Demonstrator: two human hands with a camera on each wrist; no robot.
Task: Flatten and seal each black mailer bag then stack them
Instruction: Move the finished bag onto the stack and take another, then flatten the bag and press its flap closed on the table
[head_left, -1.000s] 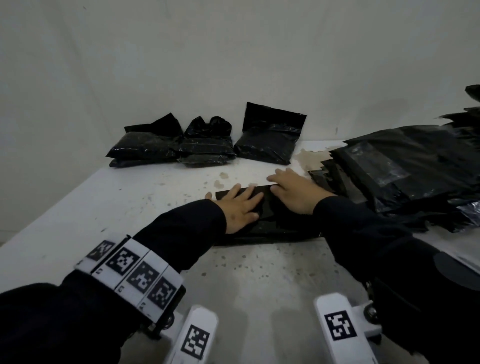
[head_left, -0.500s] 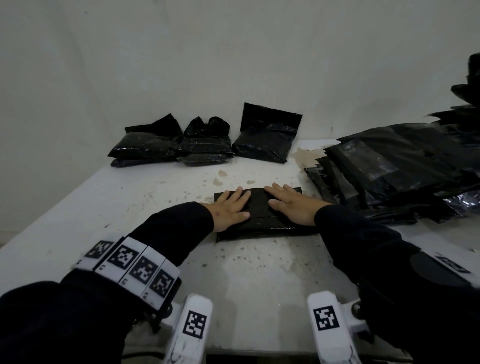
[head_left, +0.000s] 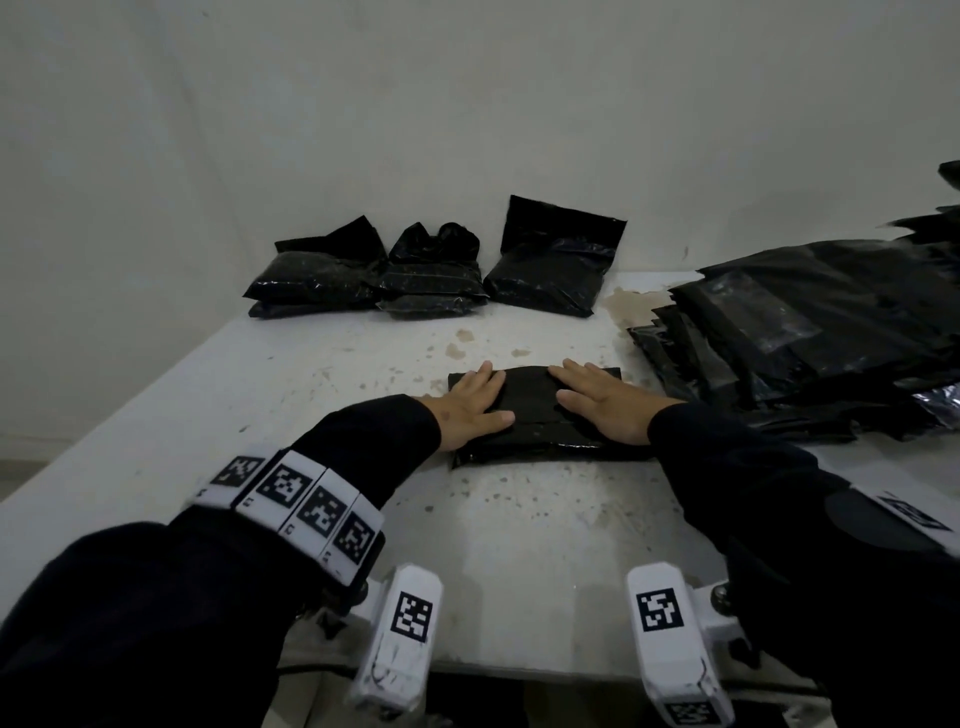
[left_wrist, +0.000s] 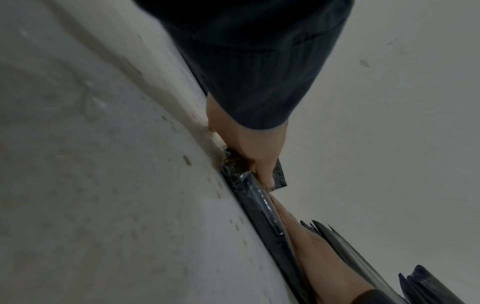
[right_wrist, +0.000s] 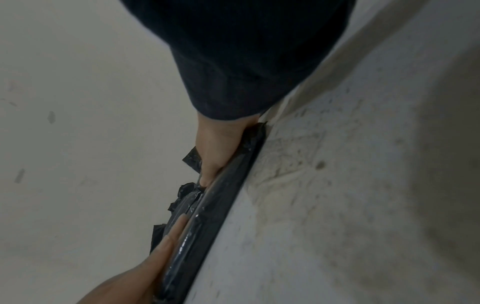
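Note:
A flat black mailer bag (head_left: 532, 405) lies on the white table (head_left: 519, 545) in front of me. My left hand (head_left: 475, 408) presses flat on its left half, fingers straight. My right hand (head_left: 602, 405) presses flat on its right half the same way. From the left wrist view the bag (left_wrist: 262, 207) shows edge-on under my left hand (left_wrist: 257, 156), and from the right wrist view the bag (right_wrist: 228, 179) lies under my right hand (right_wrist: 215, 156). Three filled black bags (head_left: 436, 275) sit at the back by the wall, their tops loose.
A large heap of black bags (head_left: 810, 327) covers the table's right side, close to my right hand. The wall (head_left: 467, 104) stands right behind the table. The table's front edge is near my body. Brown stains mark the tabletop.
Both hands slid apart and toward me over the bag, and the bag now lies flatter. The view shifted slightly left.

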